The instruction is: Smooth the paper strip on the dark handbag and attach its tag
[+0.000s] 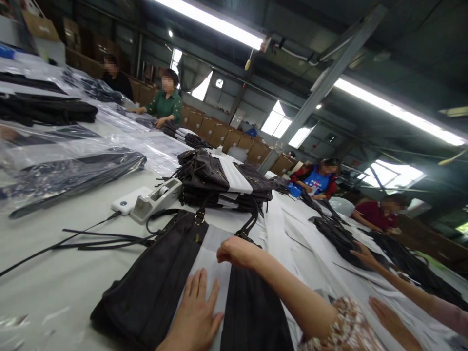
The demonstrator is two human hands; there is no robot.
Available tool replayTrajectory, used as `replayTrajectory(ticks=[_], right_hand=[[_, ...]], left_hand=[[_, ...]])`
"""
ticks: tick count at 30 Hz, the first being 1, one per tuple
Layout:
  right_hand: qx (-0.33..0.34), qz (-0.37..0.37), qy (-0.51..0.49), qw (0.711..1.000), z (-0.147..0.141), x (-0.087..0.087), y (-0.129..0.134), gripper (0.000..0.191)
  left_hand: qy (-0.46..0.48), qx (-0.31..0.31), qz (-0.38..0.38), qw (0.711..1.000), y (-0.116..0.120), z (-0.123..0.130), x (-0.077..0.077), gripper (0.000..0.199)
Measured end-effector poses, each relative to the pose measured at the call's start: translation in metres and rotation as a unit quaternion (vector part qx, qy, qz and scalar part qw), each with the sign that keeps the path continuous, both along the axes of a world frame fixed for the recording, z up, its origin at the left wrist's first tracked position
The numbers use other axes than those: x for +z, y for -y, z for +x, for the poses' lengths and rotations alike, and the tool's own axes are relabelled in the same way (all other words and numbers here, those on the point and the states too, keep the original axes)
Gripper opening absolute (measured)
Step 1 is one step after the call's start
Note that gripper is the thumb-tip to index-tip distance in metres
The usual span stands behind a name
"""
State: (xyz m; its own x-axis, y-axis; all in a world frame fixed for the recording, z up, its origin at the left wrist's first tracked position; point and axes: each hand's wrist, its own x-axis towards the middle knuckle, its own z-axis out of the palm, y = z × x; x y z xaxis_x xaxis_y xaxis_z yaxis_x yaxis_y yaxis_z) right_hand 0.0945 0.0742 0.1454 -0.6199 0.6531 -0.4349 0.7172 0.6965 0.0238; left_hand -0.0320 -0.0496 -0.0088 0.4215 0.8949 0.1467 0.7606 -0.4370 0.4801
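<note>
A dark handbag [146, 287] lies flat on the table in front of me, its looped handles [250, 222] pointing away. Down its middle runs a white paper-like strip [209, 248]. My left hand [197, 307] rests flat on that strip with the fingers spread. Further up, my right hand [237, 252] is over the strip near the right handle, its fingers curled in and closed. Whatever may be between those fingers is hidden. Just beyond the bag stands a tape dispenser [155, 200], with thin dark straps [106, 241] trailing to the left.
A stack of similar bags [226, 178] stands behind. Plastic-wrapped bags [80, 170] lie at left, beside a white power bank [129, 200] with a cable. White sheets [292, 243] cover the right side. A co-worker's hand [365, 256] touches dark bags at right; several people work further back.
</note>
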Motion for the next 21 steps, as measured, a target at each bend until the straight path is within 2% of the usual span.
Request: replayTrajectory(ticks=[5,11,13,18,21], right_hand=[[-0.005,-0.003,0.068,0.998,-0.021,-0.021,-0.034,0.015],[-0.025,-0.007,0.119,0.993,-0.047,-0.051,-0.052,0.014],[-0.039,0.000,0.120,0.992,-0.050,-0.060,-0.060,0.019],[-0.128,0.046,0.089,0.987,-0.036,-0.066,-0.084,0.048],[-0.207,0.076,0.056,0.974,-0.017,-0.058,-0.085,0.042]], left_hand=[[0.032,-0.016,-0.045,0.998,-0.005,-0.003,0.003,0.059],[0.035,-0.042,-0.133,0.990,-0.012,-0.007,0.017,0.063],[0.035,-0.049,-0.148,0.987,-0.014,-0.009,0.022,0.063],[0.025,-0.064,-0.163,0.984,-0.018,-0.010,0.026,0.064],[0.009,-0.071,-0.147,0.987,-0.019,-0.010,0.023,0.064]])
